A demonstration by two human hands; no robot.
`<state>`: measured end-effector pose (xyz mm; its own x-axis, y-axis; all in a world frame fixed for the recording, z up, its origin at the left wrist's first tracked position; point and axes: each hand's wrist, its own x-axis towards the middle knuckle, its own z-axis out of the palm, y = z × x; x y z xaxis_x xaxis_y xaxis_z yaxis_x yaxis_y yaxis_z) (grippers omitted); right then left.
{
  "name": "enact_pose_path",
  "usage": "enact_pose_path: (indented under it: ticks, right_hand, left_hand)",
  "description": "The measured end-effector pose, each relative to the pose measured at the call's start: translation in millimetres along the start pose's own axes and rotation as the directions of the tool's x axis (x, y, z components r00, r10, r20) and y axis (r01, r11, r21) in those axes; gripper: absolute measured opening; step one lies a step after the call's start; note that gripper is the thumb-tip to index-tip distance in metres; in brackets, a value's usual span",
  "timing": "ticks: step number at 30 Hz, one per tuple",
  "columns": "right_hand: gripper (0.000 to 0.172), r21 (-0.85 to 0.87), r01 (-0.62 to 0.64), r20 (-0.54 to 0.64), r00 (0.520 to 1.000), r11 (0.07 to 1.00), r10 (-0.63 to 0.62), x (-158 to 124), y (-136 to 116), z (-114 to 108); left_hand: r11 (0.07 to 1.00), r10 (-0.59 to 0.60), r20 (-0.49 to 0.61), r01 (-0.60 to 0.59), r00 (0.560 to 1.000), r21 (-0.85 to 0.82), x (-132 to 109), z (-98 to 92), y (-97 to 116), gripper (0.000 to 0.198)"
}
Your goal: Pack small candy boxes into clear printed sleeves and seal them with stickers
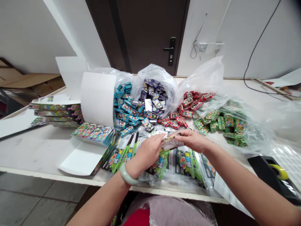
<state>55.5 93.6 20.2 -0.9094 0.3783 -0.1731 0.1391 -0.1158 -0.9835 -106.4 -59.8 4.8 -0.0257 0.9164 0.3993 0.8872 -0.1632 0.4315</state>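
Note:
Both hands are at a small printed plastic pouch in front of me. My left hand, with a pale bangle on its wrist, grips the pouch's left side. The fingers of my right hand pinch its upper right edge. What is inside the pouch I cannot make out. Beneath the hands lie several black-and-green printed pouches. Just beyond are piles of small candy-like packets: blue, purple, red and green, spilling from clear plastic bags.
On the left stands an open white-lined box, with a row of coloured packets at its front. A stack of printed boxes is beside it. At the right edge sits a black tape dispenser. A dark door is behind the table.

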Motion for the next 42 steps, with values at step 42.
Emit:
enact_pose_path:
  ticks: [42]
  right_hand:
    - [0.060, 0.027, 0.152, -0.489, 0.864, 0.988, -0.119, -50, 67, 36]
  left_hand:
    - [0.019, -0.456, 0.329, 0.378, 0.827, -0.926, -15, 58.0, 8, 0.053]
